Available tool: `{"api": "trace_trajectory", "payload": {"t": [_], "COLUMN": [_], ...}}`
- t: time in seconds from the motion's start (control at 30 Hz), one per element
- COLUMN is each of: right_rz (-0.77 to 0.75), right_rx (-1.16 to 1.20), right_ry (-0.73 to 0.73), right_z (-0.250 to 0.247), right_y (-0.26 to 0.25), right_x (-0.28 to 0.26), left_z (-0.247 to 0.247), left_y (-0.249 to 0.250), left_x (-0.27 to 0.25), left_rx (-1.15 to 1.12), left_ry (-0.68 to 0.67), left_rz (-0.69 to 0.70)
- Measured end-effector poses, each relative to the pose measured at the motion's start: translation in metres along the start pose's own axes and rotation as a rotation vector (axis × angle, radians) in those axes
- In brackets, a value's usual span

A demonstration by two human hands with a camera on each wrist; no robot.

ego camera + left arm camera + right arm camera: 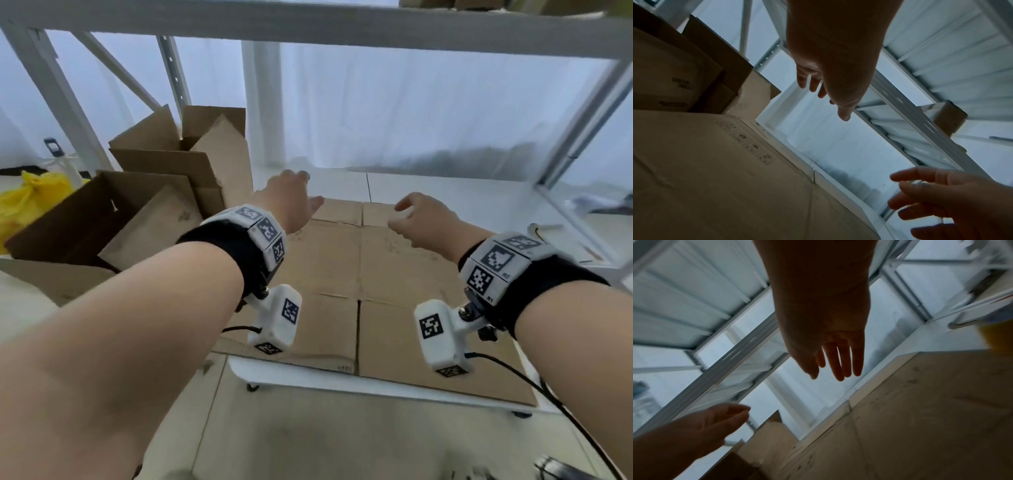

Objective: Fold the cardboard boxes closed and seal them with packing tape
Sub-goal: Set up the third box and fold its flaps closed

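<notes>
A flattened cardboard box (342,270) lies unfolded on the white table (342,380), its creased panels spread wide; it also fills the lower part of the left wrist view (715,178) and the right wrist view (920,418). My left hand (294,198) hovers above the sheet's far left part, fingers loose and holding nothing (828,91). My right hand (418,219) hovers above the far right part, fingers straight and apart (838,363), also empty. No tape shows in any view.
Open cardboard boxes (178,161) with raised flaps stand at the left, another (99,219) in front of them. A yellow bag (30,202) lies far left. White metal shelf posts (582,113) and a crossbeam (308,24) frame the table.
</notes>
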State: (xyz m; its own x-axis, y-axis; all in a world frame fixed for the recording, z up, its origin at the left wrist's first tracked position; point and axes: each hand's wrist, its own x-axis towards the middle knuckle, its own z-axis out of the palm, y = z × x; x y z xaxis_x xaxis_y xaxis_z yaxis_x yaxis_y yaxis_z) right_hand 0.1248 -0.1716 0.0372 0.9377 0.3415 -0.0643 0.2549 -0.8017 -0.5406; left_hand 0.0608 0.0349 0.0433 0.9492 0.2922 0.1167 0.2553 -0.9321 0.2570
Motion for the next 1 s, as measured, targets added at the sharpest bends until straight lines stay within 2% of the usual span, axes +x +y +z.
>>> {"api": "trace_trajectory", "payload": {"t": [0.07, 0.2, 0.37, 0.63, 0.83, 1.0], "right_rz": [0.093, 0.216, 0.342, 0.394, 0.496, 0.541], "right_rx": [-0.033, 0.112, 0.052, -0.143, -0.153, -0.141], "right_ry": [-0.009, -0.031, -0.079, -0.205, -0.235, -0.233], "right_z": [-0.008, -0.013, -0.014, -0.004, 0.006, 0.011], "right_y": [0.032, 0.078, 0.123, 0.143, 0.158, 0.172], "right_x": [-0.013, -0.030, -0.042, -0.043, -0.041, -0.043], "left_z": [0.009, 0.031, 0.067, 0.116, 0.143, 0.149], "left_y": [0.019, 0.044, 0.058, 0.064, 0.079, 0.079], "left_x": [-0.011, -0.026, -0.034, -0.035, -0.039, -0.037], "left_rx": [0.001, -0.003, 0.035, 0.147, 0.201, 0.230], "left_ry": [-0.065, -0.195, -0.336, -0.533, -0.668, -0.681], "left_rz": [0.039, 0.110, 0.174, 0.154, 0.205, 0.214]}}
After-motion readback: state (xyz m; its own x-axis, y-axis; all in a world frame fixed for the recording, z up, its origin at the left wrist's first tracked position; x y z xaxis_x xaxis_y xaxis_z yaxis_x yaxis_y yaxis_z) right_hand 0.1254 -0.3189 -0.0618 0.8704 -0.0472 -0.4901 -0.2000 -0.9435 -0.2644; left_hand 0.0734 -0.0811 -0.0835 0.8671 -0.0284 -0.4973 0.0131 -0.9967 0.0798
